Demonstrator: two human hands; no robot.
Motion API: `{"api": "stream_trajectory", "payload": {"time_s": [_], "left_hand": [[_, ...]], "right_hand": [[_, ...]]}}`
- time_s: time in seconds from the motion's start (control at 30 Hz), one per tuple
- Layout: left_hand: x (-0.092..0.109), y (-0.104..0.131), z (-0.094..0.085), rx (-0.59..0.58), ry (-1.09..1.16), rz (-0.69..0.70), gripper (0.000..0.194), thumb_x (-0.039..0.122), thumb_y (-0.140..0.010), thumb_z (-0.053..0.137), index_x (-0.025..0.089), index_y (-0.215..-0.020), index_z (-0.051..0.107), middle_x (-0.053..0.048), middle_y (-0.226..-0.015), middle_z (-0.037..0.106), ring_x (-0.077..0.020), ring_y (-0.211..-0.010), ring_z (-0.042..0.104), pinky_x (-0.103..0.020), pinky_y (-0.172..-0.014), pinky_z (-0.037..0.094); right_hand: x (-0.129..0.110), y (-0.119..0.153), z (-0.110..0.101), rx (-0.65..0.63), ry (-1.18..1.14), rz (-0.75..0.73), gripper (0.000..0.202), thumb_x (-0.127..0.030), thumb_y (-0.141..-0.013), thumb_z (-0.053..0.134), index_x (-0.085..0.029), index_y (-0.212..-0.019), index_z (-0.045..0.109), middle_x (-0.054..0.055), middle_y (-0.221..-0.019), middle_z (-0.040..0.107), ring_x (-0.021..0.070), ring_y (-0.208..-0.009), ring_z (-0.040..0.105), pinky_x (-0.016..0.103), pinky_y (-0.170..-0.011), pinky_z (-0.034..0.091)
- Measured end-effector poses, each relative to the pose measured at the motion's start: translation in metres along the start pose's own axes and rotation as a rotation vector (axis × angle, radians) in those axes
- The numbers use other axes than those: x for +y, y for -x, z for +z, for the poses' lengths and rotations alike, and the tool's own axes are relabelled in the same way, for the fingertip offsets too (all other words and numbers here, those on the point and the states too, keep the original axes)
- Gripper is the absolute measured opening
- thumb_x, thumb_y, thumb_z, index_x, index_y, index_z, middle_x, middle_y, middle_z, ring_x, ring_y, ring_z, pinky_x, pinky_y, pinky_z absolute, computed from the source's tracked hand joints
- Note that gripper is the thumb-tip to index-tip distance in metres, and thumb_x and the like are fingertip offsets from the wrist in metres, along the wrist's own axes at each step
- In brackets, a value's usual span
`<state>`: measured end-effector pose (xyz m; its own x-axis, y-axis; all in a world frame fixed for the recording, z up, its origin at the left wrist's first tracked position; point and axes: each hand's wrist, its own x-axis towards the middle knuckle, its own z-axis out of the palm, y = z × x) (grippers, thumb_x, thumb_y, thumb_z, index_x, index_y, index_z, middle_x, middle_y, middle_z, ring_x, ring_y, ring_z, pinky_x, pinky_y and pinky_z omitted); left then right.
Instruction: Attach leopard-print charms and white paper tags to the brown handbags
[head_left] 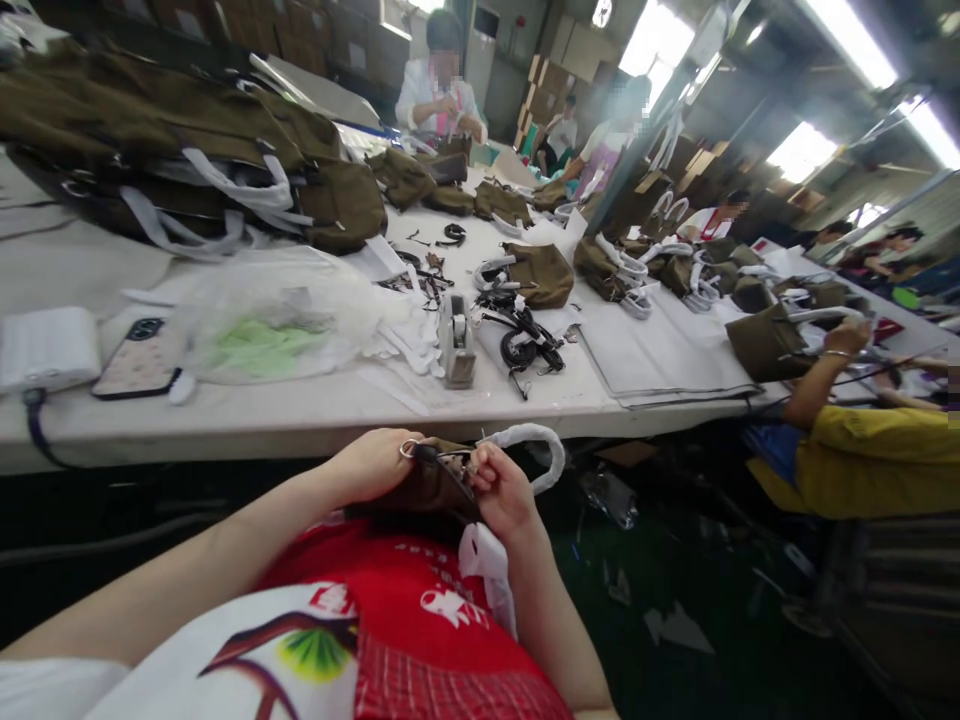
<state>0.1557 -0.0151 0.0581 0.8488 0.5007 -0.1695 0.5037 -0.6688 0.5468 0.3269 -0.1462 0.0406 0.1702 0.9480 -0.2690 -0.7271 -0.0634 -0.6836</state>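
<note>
A brown handbag [435,490] lies against my lap, below the table's front edge. My left hand [380,463] is closed on its left end, near a metal ring and a dark tab. At the other end my right hand [504,490] pinches the bag's edge, by an opening that shows a patterned lining. A handle wrapped in white padding [551,455] loops out behind my right hand. White wrapping [484,560] hangs beside my right wrist. The bag's underside is hidden by my hands and the red apron [405,570].
On the white table [315,425] stand a tape dispenser [457,345], black straps [529,340], a plastic bag [277,320], a phone [140,355] and a white box [49,350]. Brown bags [540,275] lie behind. A co-worker in yellow [877,460] holds a bag at right.
</note>
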Motion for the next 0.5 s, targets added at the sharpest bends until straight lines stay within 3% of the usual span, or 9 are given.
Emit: {"api": "stream_trajectory", "payload": {"time_s": [0.13, 0.3, 0.4, 0.5], "left_hand": [[-0.022, 0.032, 0.004, 0.054, 0.052, -0.095, 0.041, 0.029, -0.09, 0.029, 0.019, -0.096, 0.068, -0.009, -0.105, 0.074, -0.0234, -0.097, 0.068, -0.032, -0.089, 0.049], [-0.068, 0.075, 0.001, 0.113, 0.258, -0.206, 0.038, 0.038, -0.086, 0.035, 0.019, -0.094, 0.068, -0.008, -0.104, 0.074, -0.0248, -0.097, 0.067, -0.035, -0.089, 0.05], [-0.086, 0.08, -0.025, 0.356, 0.294, -0.28, 0.042, 0.039, -0.082, 0.04, 0.015, -0.106, 0.065, -0.01, -0.103, 0.074, -0.025, -0.097, 0.068, -0.036, -0.088, 0.052], [-0.073, 0.054, -0.061, 0.607, 0.22, -0.21, 0.043, 0.041, -0.085, 0.04, 0.015, -0.11, 0.063, -0.01, -0.097, 0.073, -0.0229, -0.089, 0.068, -0.034, -0.083, 0.053]], "right_hand": [[0.022, -0.007, 0.017, -0.071, 0.05, 0.037, 0.024, -0.034, -0.076, 0.069, -0.018, -0.069, 0.053, -0.006, -0.057, 0.029, 0.0088, -0.052, 0.024, 0.023, -0.052, 0.025], [0.054, -0.026, 0.048, -0.175, 0.045, 0.104, 0.021, -0.029, -0.075, 0.071, -0.015, -0.068, 0.056, -0.005, -0.057, 0.038, 0.007, -0.051, 0.028, 0.021, -0.05, 0.021], [0.064, -0.035, 0.059, -0.199, 0.06, 0.127, 0.021, -0.029, -0.073, 0.071, -0.014, -0.066, 0.057, -0.005, -0.054, 0.04, 0.0069, -0.05, 0.03, 0.021, -0.049, 0.021], [0.068, -0.041, 0.059, -0.181, 0.064, 0.129, 0.023, -0.03, -0.07, 0.072, -0.014, -0.065, 0.057, -0.006, -0.052, 0.04, 0.0063, -0.048, 0.032, 0.022, -0.049, 0.02]]}}
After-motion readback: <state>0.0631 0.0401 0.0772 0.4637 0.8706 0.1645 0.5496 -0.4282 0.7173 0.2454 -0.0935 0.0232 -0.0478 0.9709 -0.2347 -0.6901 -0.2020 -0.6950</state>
